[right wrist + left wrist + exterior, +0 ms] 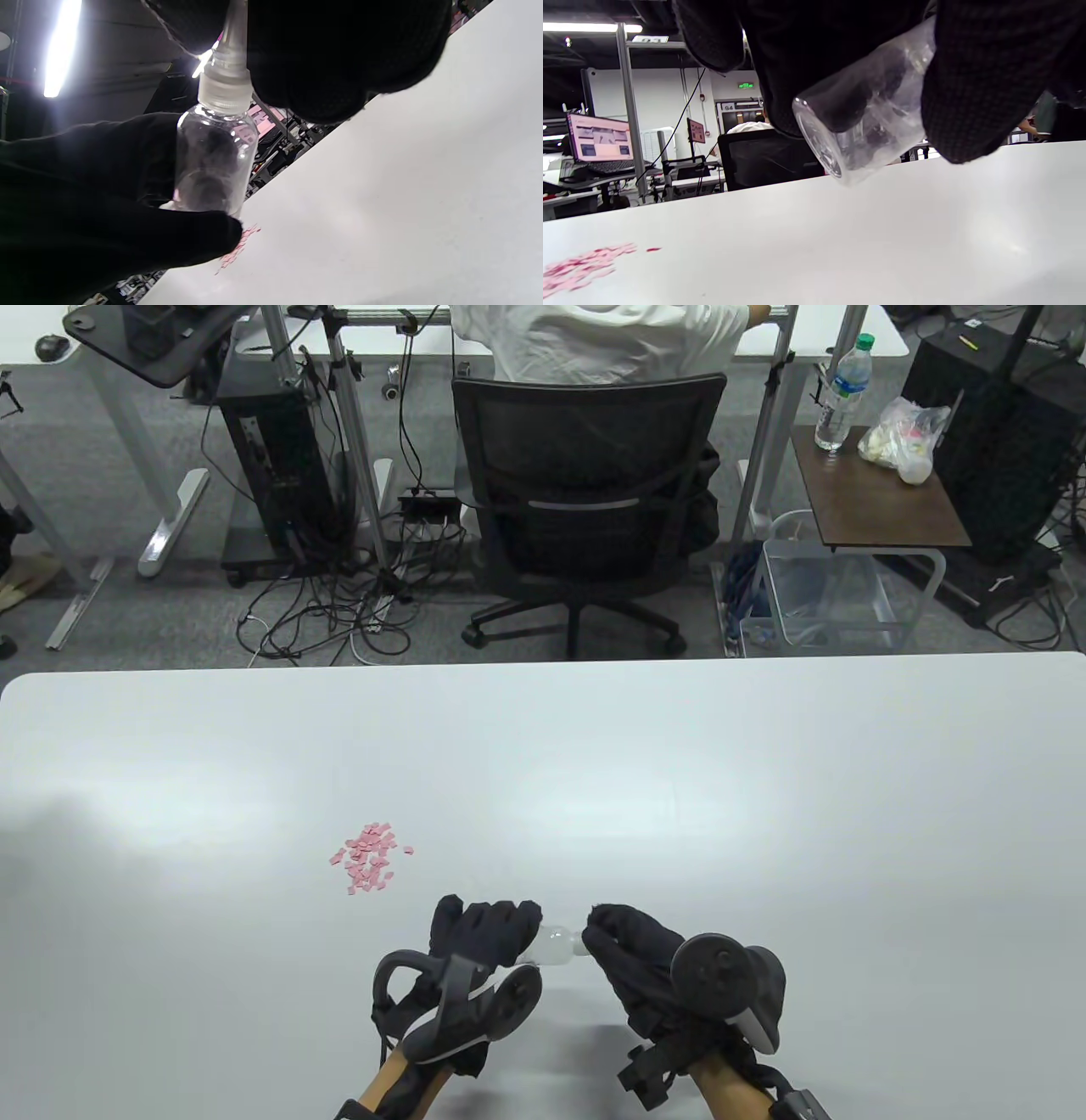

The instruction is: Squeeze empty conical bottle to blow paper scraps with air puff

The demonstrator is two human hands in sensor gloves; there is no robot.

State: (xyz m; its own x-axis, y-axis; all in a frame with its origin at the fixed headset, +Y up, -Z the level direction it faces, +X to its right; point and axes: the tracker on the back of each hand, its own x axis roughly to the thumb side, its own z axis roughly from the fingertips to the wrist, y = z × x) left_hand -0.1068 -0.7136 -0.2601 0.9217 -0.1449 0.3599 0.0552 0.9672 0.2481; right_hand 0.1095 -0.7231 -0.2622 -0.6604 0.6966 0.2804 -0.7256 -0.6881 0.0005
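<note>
Black sensor gloves fill the near edge of the table view, a tracker strapped to the back of each. Between them, held clear of the white table [764,780], lies the small clear plastic bottle with a conical white nozzle [553,946], roughly on its side. The left hand [475,950] wraps its fingers around the bottle's body from about 9 o'clock, and the left wrist view shows the round transparent base poking out below the gloved fingers [971,84]. That reads as a firm hold meant to steady the bottle, and later to squeeze it.

The right hand [645,963] comes in from 3 o'clock, its fingertips closed narrowly on the nozzle end; the right wrist view shows the tapered tip running up into the glove. This looks like work on the tip, perhaps uncapping or twisting it, though I cannot tell which.

Pink paper scraps [369,857] sit in a loose cluster on the table at about 10 o'clock from the hands, well apart from the bottle. The nozzle currently points away from them, so the bottle probably needs turning before any puff.
</note>
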